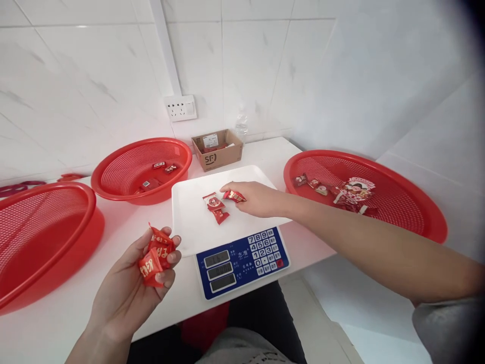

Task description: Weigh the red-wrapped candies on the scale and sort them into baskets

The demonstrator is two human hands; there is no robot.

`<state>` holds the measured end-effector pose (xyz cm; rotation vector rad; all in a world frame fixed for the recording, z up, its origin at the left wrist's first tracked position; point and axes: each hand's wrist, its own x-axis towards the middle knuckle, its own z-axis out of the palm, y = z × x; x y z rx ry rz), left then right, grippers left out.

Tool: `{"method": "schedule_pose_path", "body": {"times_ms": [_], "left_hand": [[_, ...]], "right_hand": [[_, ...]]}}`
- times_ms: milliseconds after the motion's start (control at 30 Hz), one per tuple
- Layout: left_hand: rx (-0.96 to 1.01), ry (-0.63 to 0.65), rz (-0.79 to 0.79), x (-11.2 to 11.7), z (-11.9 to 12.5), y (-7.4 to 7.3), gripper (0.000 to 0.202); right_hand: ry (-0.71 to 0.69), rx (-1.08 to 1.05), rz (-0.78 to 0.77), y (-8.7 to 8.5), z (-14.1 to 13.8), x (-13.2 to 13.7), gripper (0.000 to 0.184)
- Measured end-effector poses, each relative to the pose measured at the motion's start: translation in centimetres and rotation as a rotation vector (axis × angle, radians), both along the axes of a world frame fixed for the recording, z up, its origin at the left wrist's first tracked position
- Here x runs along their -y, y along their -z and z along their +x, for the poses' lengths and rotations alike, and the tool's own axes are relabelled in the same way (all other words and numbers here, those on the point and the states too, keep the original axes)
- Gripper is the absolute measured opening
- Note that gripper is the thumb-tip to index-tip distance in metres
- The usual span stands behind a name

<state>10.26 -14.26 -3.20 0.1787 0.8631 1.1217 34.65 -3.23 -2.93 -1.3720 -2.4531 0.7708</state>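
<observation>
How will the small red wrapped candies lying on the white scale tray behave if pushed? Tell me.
The small red wrapped candies look light and flat, so they would probably slide rather than roll. The white scale tray looks smooth, likely offering little grip. Their crinkly wrappers may catch on fingers.

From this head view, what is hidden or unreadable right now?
- Scale readouts: digits too small to read.
- Cardboard box: contents mostly hidden by its walls.
- Left basket: cut off by the frame's left edge.
- Candies in the left hand: exact count hidden by the fingers.
- Candy in the right hand: print blurred.
</observation>
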Motion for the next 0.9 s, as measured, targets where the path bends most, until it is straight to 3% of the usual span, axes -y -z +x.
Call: {"method": "schedule_pose_path", "body": {"times_ms": [367, 567, 733, 900], "left_hand": [[0.037, 0.007, -0.021, -0.2, -0.3, 0.7, 0.012], [0.023, -0.021, -0.034, 0.1, -0.8, 1.1, 0.011], [0.011, -0.040, -0.035, 0.5, -1.5, 1.4, 0.012], [-0.011, -0.070, -0.029, 0.9, -2.1, 1.5, 0.013]], "right_hand": [[0.020, 0.077, 0.027, 0.2, 0.7, 1.0, 0.047], [0.137, 0.271, 0.108, 0.3, 0.5, 0.9, 0.034], [0.057, 0.378, 0.091, -0.4, -0.1, 1.2, 0.025], [0.008, 0.454, 0.037, -1.4, -0.6, 1.4, 0.032]]}}
